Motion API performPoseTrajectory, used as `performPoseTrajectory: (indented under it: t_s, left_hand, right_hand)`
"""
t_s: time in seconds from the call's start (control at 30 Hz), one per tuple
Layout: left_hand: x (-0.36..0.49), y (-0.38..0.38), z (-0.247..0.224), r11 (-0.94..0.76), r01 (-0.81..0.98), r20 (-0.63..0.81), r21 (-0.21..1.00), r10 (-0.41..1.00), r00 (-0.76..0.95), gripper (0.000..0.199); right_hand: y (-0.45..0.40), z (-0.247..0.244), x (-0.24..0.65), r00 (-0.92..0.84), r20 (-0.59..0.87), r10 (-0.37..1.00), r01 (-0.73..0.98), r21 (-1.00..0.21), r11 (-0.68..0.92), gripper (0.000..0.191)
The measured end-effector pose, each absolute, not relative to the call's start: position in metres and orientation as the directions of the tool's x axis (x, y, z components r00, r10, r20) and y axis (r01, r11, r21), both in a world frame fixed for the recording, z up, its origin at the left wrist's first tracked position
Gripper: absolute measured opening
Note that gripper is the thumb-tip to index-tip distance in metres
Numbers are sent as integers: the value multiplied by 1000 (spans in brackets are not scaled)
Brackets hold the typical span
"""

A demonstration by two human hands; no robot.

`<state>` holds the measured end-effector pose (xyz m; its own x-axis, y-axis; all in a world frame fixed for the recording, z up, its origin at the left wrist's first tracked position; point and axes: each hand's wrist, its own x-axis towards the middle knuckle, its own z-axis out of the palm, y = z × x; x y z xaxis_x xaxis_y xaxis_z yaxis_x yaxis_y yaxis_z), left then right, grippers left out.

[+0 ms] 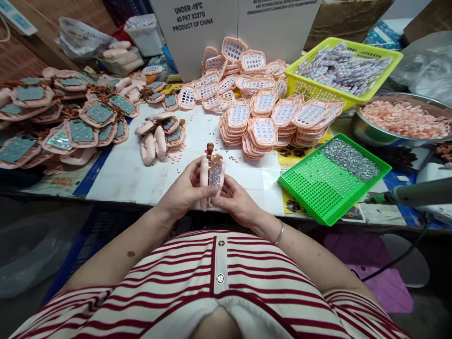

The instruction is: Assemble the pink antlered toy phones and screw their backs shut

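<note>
Between both hands, just above the table's front edge, is a pale pink plastic toy casing (204,176), held upright. It has a shiny silvery panel (215,175) and a brown knobbed piece at its top. My left hand (183,188) grips its left side, thumb across the front. My right hand (238,200) closes around the lower right side with its thumb near the bottom. The fingers behind the casing are partly hidden. Beyond my left hand lies a small group of similar pink casings (153,146). Farther right stand stacked pink panels with button pads (263,132).
Many pink shells with greenish screens (81,130) pile up at left. To the right are a green tray (307,188) of small metal screws, a yellow basket (348,96) of printed strips and a metal bowl (367,129) of pink pieces. A power tool (416,193) juts in at right.
</note>
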<state>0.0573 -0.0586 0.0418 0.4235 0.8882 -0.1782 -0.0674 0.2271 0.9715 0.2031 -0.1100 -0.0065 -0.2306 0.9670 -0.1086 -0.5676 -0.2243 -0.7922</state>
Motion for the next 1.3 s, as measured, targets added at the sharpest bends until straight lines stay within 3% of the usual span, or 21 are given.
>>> performPoseTrajectory:
  t_s: [0.37, 0.57, 0.67, 1.07, 1.3]
  left_hand:
    - [59, -60, 29, 196, -60, -152, 979, 892, 426, 90]
    - [60, -60, 39, 232, -159, -153, 960, 905, 397, 85]
    - [59, -58, 41, 235, -157, -154, 959, 900, 408, 81]
    - [66, -62, 33, 148, 5, -136, 989, 896, 424, 103]
    - [60, -64, 27, 145, -42, -109, 989, 878, 465, 102]
  right_hand:
    - [-112, -15, 203, -201, -111, 973, -540, -817, -204, 84]
    - [-113, -10, 205, -236, -156, 959, -664, -694, -277, 61]
    - [-114, -9, 207, -240, -188, 952, -679, -668, -303, 59]
    - [-113, -16, 200, -201, -98, 975, -585, -786, -199, 81]
    - [-114, -18, 201, -231, -60, 971, -576, -796, -186, 79]
